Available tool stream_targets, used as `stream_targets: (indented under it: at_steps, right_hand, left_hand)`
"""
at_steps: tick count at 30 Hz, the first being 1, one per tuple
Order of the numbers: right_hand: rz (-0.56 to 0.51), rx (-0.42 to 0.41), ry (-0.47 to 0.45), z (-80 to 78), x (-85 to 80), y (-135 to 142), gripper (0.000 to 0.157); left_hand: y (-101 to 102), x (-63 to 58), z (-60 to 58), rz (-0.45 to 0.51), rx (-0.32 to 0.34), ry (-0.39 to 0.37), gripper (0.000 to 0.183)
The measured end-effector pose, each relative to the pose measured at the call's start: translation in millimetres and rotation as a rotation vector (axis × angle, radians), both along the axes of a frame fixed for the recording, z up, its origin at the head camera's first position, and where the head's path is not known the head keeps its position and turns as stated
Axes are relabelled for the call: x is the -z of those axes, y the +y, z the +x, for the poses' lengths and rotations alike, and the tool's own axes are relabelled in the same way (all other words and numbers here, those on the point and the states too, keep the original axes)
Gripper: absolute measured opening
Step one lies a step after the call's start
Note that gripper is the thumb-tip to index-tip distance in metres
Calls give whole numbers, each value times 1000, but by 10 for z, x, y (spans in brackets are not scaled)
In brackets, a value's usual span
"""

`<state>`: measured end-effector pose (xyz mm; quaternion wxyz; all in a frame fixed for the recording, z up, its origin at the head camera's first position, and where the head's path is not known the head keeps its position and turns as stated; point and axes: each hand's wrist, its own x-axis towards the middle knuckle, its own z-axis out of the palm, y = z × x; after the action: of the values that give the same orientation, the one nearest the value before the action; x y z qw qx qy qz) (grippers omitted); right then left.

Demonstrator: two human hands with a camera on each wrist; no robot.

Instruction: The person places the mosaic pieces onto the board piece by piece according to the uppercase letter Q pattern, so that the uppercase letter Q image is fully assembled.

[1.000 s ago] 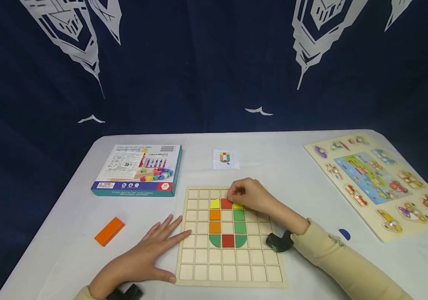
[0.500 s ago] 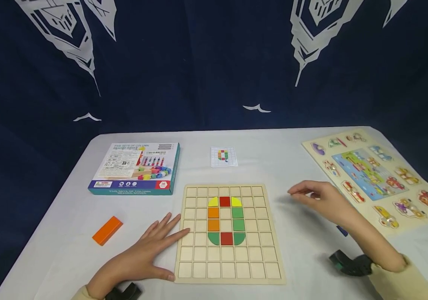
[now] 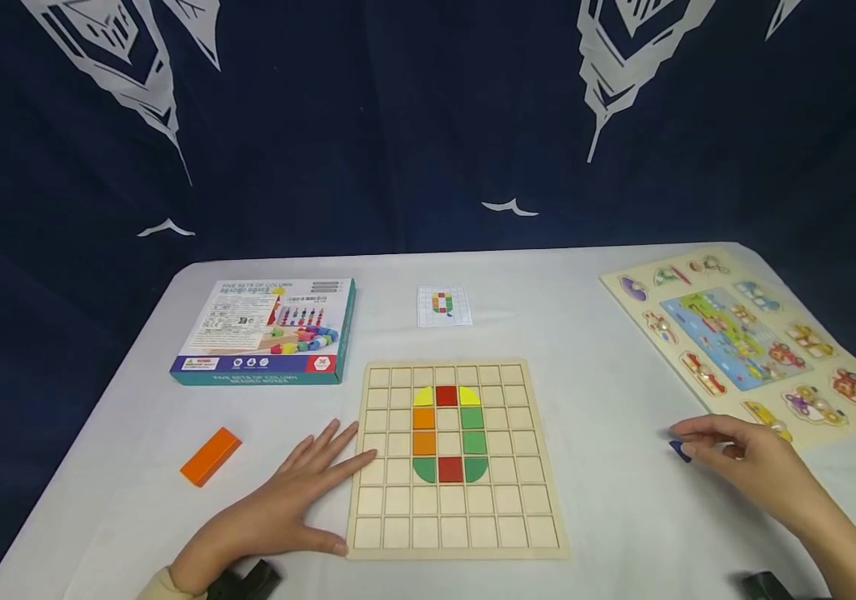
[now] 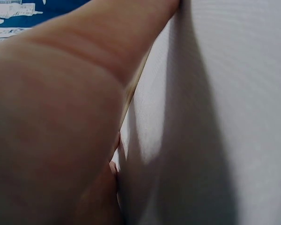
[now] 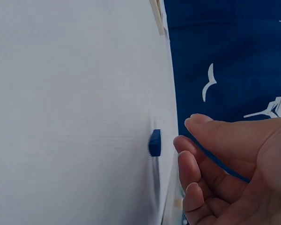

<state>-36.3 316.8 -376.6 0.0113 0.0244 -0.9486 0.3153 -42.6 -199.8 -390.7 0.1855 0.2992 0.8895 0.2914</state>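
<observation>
A wooden grid board (image 3: 459,530) lies mid-table in the head view, with red (image 3: 450,470), yellow, orange and green tiles set in a ring shape. My left hand (image 3: 277,500) rests flat at its left edge, fingers spread, fingertips over the rim and thumb by the near corner. To the right, my right hand (image 3: 746,462) is low over the table, thumb and forefinger right at a small dark blue tile (image 3: 678,451). In the right wrist view that blue tile (image 5: 155,143) lies on the cloth, with a gap between it and the fingertips.
A small pattern card (image 3: 444,306) lies beyond the board. To the left are a flat boxed set (image 3: 262,333) and an orange block (image 3: 210,457). A wooden picture puzzle (image 3: 743,333) lies at the right, close to the right hand.
My right hand has left the red tile at the top of the ring and travelled right to the blue tile. The left hand has stayed at the board's edge.
</observation>
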Motion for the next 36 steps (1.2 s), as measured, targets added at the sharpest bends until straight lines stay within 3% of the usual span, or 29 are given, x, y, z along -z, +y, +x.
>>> stream_targets:
  at_steps: [8,17,20,26,32,36]
  right_hand:
    - [92,33,58,-55,86,2,19]
    - [114,24,119,-46,125,-78,17]
    - [64,39,130,-24,115,-108,16]
    - [-229,21,30,-45,42,-274,12]
    - [-345,-112,107,-193,-9,-576,10]
    - [-433,-216,92,-288,-79,-816,14]
  left_hand:
    - [-4,-53,-19,-8,2,20,96]
    - [-19,-64,-32,0,5,23,97]
    - [-11,-43,-26,-7,-1,-5,97]
    - [0,-18,15,-4,-9,-35,96]
    - [-4,12,17,-4,-3,-14,96]
    - [-5,-1,-11,-6,7,-1,96]
